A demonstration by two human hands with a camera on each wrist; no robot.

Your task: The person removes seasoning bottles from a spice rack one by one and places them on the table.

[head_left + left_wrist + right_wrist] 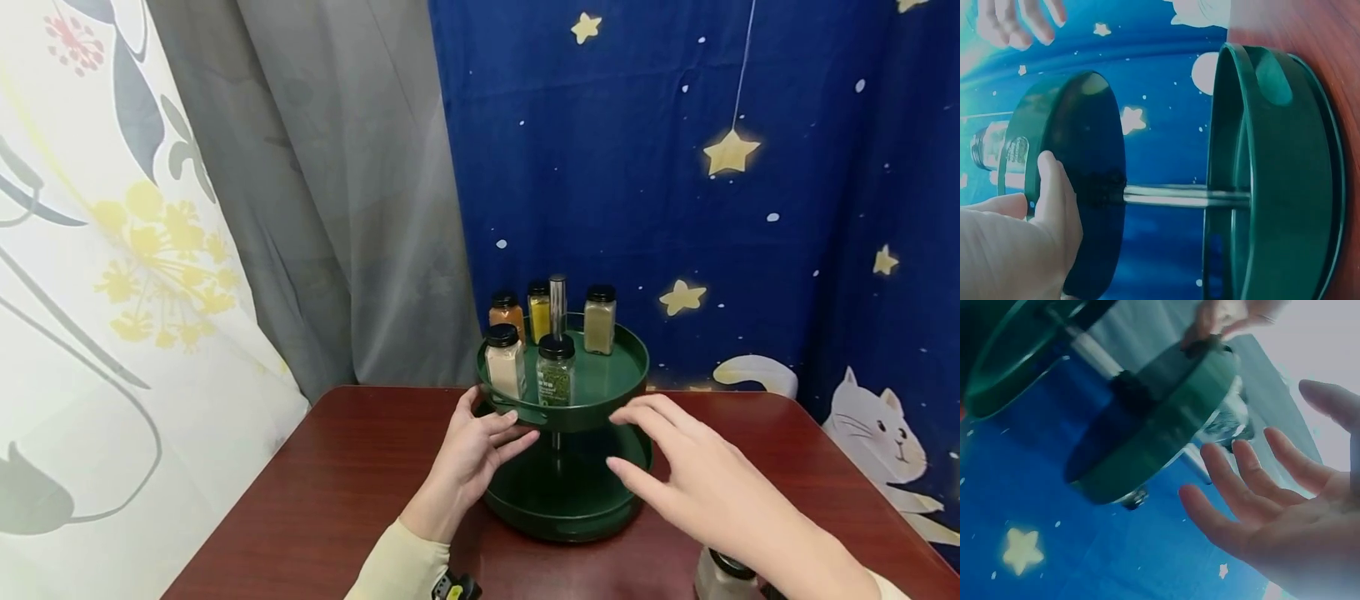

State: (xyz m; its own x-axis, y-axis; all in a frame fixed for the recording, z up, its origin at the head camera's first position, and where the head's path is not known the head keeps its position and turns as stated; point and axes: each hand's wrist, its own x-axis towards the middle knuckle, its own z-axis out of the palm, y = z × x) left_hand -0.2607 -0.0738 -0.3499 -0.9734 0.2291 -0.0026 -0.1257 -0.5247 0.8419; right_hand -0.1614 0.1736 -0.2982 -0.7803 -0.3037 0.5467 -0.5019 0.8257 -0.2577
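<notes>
A green two-tier spice rack (566,521) with a metal center post stands on the table. Its upper tray (611,400) bears several black-capped spice jars, among them one of green herbs (557,379) and one of pale powder (504,367). My left hand (472,446) pinches the upper tray's rim at the front left. In the left wrist view its thumb lies at the rim's outer side and its fingers (1063,206) against the underside. To the right of the rack, my right hand (697,471) hovers with fingers spread and holds nothing; the right wrist view shows its palm (1310,531).
Another black-capped jar (723,575) stands near the front right of the red-brown table (330,492), partly hidden by my right forearm. Behind the table hang a grey curtain (360,208) and a blue starry curtain (600,167).
</notes>
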